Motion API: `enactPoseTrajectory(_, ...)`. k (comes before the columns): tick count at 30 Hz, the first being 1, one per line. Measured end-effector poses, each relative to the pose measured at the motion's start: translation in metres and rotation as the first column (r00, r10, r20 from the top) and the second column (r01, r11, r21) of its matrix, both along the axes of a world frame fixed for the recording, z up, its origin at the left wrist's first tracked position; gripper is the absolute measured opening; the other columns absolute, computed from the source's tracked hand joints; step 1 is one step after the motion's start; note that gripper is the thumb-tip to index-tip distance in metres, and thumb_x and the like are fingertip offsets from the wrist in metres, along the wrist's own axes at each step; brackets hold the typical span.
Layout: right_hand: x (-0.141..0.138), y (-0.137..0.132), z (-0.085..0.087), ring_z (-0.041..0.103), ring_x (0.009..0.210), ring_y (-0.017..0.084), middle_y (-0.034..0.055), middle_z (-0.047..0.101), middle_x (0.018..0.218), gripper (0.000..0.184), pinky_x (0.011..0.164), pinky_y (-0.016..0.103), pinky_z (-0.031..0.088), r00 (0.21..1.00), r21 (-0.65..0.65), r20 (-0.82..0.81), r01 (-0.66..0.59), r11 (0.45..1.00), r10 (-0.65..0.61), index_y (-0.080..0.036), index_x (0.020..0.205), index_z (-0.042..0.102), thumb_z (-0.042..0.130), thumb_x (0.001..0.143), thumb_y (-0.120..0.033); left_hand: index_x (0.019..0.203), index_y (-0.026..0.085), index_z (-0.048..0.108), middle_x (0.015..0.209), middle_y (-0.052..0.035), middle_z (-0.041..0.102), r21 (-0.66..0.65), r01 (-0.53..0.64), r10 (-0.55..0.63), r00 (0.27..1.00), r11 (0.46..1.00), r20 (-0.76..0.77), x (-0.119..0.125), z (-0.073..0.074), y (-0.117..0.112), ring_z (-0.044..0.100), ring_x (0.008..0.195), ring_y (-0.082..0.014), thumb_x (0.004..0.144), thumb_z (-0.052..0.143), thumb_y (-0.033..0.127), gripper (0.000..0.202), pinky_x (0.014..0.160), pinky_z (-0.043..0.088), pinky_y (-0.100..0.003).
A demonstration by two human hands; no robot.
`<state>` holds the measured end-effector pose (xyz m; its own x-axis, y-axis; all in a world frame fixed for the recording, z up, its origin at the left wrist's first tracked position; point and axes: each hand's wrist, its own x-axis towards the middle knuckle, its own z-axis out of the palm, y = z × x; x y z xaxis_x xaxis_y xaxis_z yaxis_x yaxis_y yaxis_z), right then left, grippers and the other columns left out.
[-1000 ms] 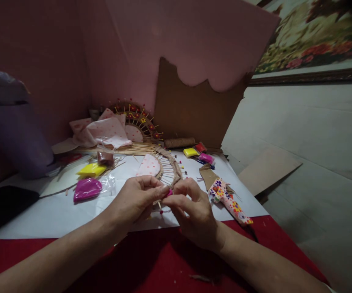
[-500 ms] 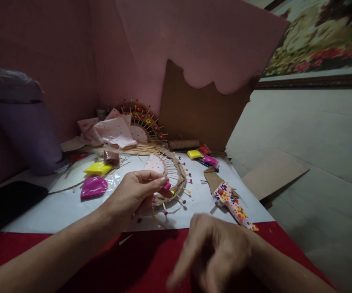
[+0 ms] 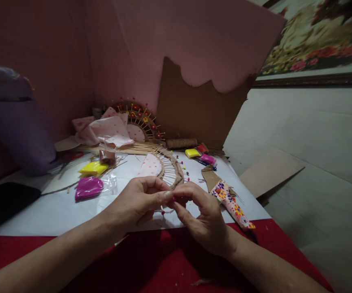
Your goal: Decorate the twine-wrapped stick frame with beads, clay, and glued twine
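My left hand (image 3: 137, 201) is closed in a pinch on a small lump of pink clay (image 3: 173, 199), mostly covered by the fingertips. From the other side, the thumb and forefinger of my right hand (image 3: 205, 217) pinch at the same lump. Behind and below both hands lies a half-round fan (image 3: 180, 173) of thin sticks with a twine-wrapped band. Small pink, yellow and dark balls tip its sticks, and dotted fabric (image 3: 150, 166) fills its centre. My hands hide the fan's near part.
Left of the hands lie magenta (image 3: 89, 188), yellow (image 3: 93, 168) and brown (image 3: 107, 156) clay packets. A flower-covered handle piece (image 3: 232, 203) rests at right. Behind are a finished-looking fan (image 3: 145, 120), a twine roll (image 3: 181, 143) and upright cardboard (image 3: 200, 110). A black object (image 3: 9, 205) sits far left.
My right hand has risen from over the red cloth and met my left hand at the pink clay. My left hand has stayed nearly in place, still pinching. The view has shifted slightly.
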<state>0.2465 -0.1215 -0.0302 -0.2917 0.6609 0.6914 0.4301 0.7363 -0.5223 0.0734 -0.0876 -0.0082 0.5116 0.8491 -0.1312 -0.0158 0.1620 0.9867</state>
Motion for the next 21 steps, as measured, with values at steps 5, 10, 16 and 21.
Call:
enactPoseTrajectory(5, 0.0028, 0.0029, -0.0003, 0.058, 0.074, 0.015, 0.0044, 0.061, 0.084, 0.016, 0.067, 0.03, 0.052, 1.0, 0.021, 0.022, -0.015, 1.0, 0.014, -0.018, 0.097, 0.058, 0.057, 0.082, -0.012, 0.078, 0.016, 0.058, 0.05, 0.0059, 0.054, 0.01, 0.001, 0.0, 1.0, 1.0, -0.025, 0.0012, 0.003, 0.0011, 0.027, 0.031, -0.0009, 0.062, 0.075, 0.04, 0.034, 0.032, 0.014, -0.016)
enactPoseTrajectory(10, 0.0008, 0.0033, -0.0018, 0.061, 0.08, 0.015, 0.0054, 0.064, 0.087, 0.017, 0.07, 0.031, 0.053, 0.998, 0.056, 0.014, -0.057, 0.997, 0.056, -0.018, 0.095, 0.06, 0.056, 0.081, -0.008, 0.067, 0.016, 0.054, 0.045, 0.0082, 0.048, 0.074, -0.059, 0.065, 0.995, 0.995, -0.078, 0.0061, 0.0039, -0.0009, 0.029, 0.032, -0.0018, 0.056, 0.073, 0.03, 0.026, 0.033, 0.017, -0.015)
enactPoseTrajectory(16, -0.0001, 0.0036, -0.0029, 0.062, 0.079, 0.015, 0.0055, 0.066, 0.087, 0.021, 0.071, 0.032, 0.053, 0.997, 0.041, -0.025, -0.075, 0.996, 0.076, -0.018, 0.097, 0.062, 0.056, 0.081, -0.006, 0.061, 0.016, 0.051, 0.043, 0.0083, 0.045, 0.18, -0.115, 0.138, 0.983, 0.977, -0.121, 0.0078, 0.0001, 0.0001, 0.032, 0.034, -0.003, 0.056, 0.069, 0.025, 0.021, 0.034, 0.02, -0.015)
enactPoseTrajectory(21, 0.0011, 0.0045, -0.0005, 0.061, 0.074, 0.015, 0.0045, 0.064, 0.082, 0.013, 0.065, 0.029, 0.052, 0.995, -0.049, -0.084, -0.065, 0.997, 0.06, -0.017, 0.093, 0.063, 0.057, 0.083, -0.01, 0.079, 0.015, 0.056, 0.055, 0.0046, 0.056, 0.076, -0.047, 0.049, 0.999, 0.996, -0.019, 0.0042, 0.0021, -0.0005, 0.032, 0.035, -0.002, 0.062, 0.071, 0.035, 0.031, 0.034, 0.02, -0.016)
